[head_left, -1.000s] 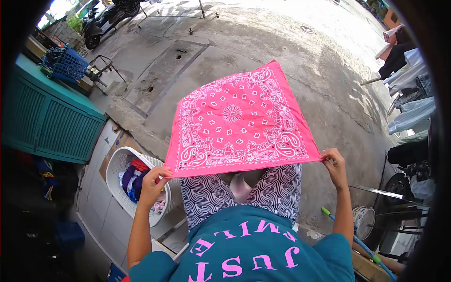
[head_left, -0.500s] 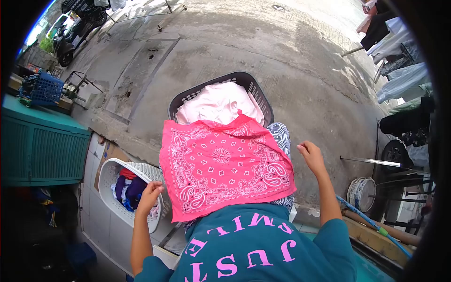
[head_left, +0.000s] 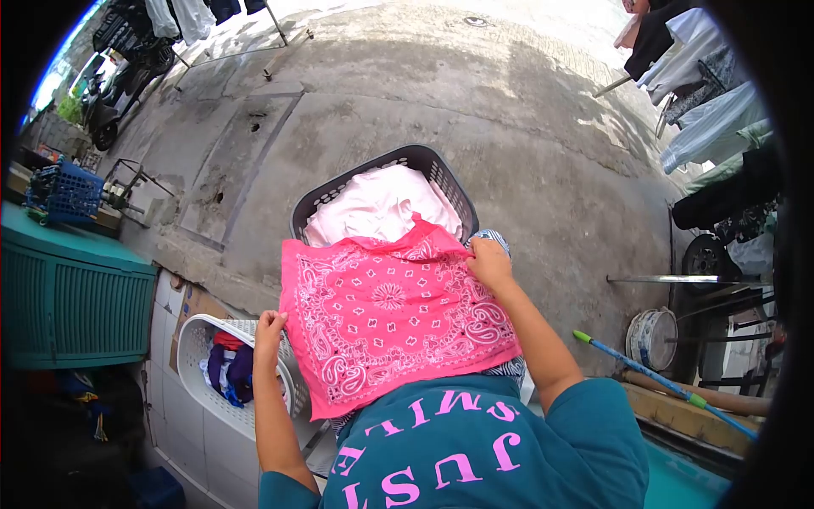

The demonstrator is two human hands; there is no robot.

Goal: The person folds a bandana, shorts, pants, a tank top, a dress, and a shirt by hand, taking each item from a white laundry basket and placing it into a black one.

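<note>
The pink bandana (head_left: 390, 297) lies spread over the patterned trousers (head_left: 507, 366), between the two hands; it is nearly square, so no long axis is clear. The right hand (head_left: 490, 265) has its grip clamped on the far right edge. The left hand (head_left: 270, 329) is at the left edge, but I cannot tell whether it pinches. Beyond stands a dark basket (head_left: 458, 188). Half a second earlier, both hands were apart from the bandana.

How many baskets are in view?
3 visible: a white basket beside the left hand, a dark basket beyond the pink bandana, a blue basket at far left. Shadows may hide more.
</note>
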